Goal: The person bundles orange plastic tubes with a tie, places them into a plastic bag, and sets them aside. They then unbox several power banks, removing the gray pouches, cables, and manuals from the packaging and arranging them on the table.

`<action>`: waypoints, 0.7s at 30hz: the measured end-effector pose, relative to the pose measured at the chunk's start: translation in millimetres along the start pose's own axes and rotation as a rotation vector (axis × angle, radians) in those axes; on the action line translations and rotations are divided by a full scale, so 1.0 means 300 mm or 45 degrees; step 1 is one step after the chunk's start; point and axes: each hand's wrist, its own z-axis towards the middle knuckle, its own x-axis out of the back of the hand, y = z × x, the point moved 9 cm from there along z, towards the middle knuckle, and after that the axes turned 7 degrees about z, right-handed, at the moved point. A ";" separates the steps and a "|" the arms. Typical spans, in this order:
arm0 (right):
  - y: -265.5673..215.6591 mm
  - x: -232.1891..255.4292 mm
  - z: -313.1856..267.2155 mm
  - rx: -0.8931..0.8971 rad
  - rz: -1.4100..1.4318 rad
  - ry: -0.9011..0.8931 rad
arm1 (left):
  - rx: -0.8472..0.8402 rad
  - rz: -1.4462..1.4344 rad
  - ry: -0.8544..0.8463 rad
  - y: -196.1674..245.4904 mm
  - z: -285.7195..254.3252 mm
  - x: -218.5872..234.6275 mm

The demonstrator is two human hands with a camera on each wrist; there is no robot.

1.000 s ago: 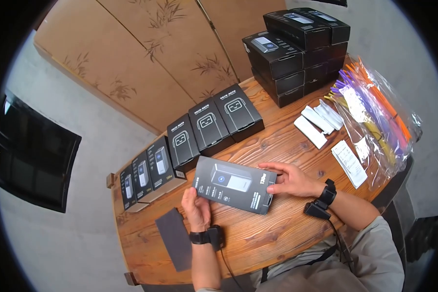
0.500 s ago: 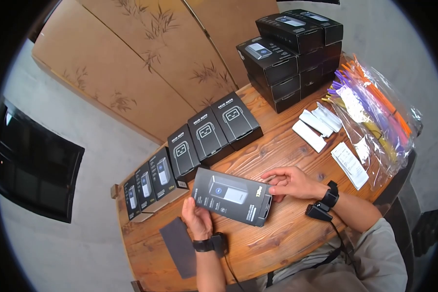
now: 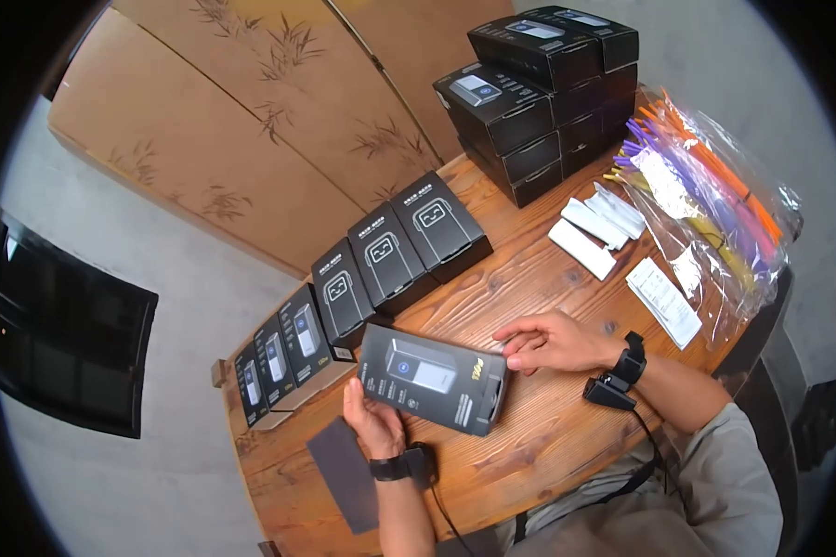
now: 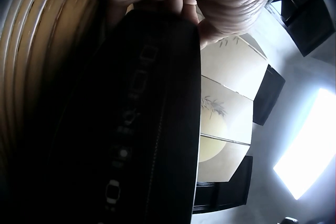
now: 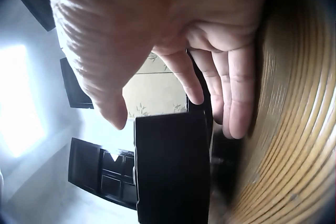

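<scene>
A black cardboard box (image 3: 432,376) with a printed silver device on its face is tilted above the table in the head view. My left hand (image 3: 372,420) grips its left end, thumb on the near edge; the left wrist view shows the box's dark side (image 4: 142,108) filling the middle, with fingers at its top. By the box's right end is my right hand (image 3: 557,342), its fingers loosely extended. The right wrist view has the thumb and fingers (image 5: 239,92) spread around the box's end panel (image 5: 170,166), holding nothing.
Three boxes with a device picture (image 3: 302,336) and three with a line-drawn face (image 3: 423,223) stand in a row along the far left edge. Stacked black boxes (image 3: 529,121), white packets (image 3: 581,249), a paper slip (image 3: 664,302), bagged coloured strips (image 3: 715,204) and a dark flat sheet (image 3: 344,475) surround the work.
The right hand has let go of the box's right end and drawn slightly away. The left hand still holds the box, which has tilted a little. The head view has shifted.
</scene>
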 end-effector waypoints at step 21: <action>0.002 0.021 0.006 -0.017 0.109 0.116 | -0.068 -0.030 -0.392 -0.009 -0.007 -0.019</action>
